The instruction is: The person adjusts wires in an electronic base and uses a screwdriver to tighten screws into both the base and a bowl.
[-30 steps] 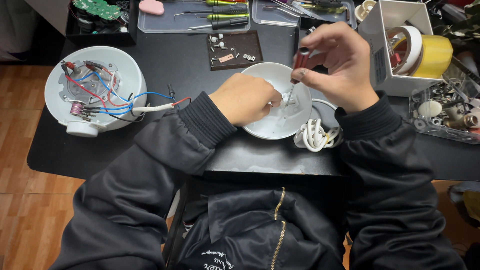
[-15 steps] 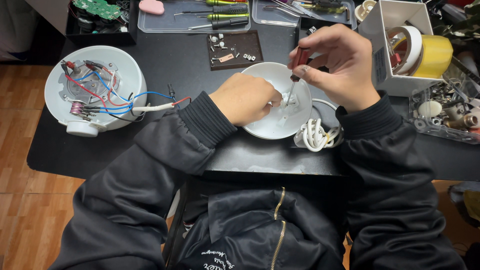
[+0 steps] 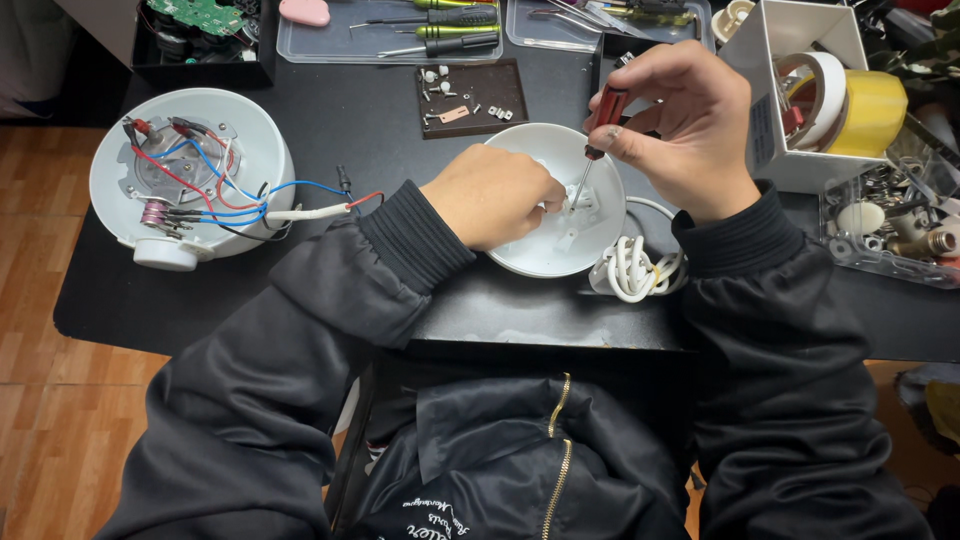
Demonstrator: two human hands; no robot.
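Screwdriver (image 3: pixel 597 140), red handle up top, thin shaft running down and a bit left into the white round shell (image 3: pixel 560 250) at mid-table. Its long axis stands close to upright, tilted so the handle leans right and far, tip buried near a small white fitting inside the shell, approx. centre. Right hand (image 3: pixel 680 125) is clenched round the handle from above, thumb and fingers pinching it; that hand sits just far and right of the shell. Left hand (image 3: pixel 492 195) lies over the shell's left rim, fingers curled down inside next to the tip; looks like it's pressing or steadying something in there, but can't tell exactly what it grips, fingertips hidden. So the tip lies between both hands, left hand nearer to the tip, right hand higher up the shaft.

Moving outward: a coiled white cord (image 3: pixel 632 270) touches the shell's right near edge. Just beyond the shell, far side, a small brown tray (image 3: pixel 505 88) w/ loose screws and bits. Further back, clear trays w/ more screwdrivers (image 3: pixel 455 17). Right side: white box (image 3: pixel 790 170) holding tape rolls, one yellow (image 3: pixel 868 112), plus a clear bin of small hardware (image 3: pixel 890 240). Well to the left, a second white round housing (image 3: pixel 255 150), open, red, blue and black wires spilling out toward the left sleeve. Black table (image 3: pixel 110 310) under everything.
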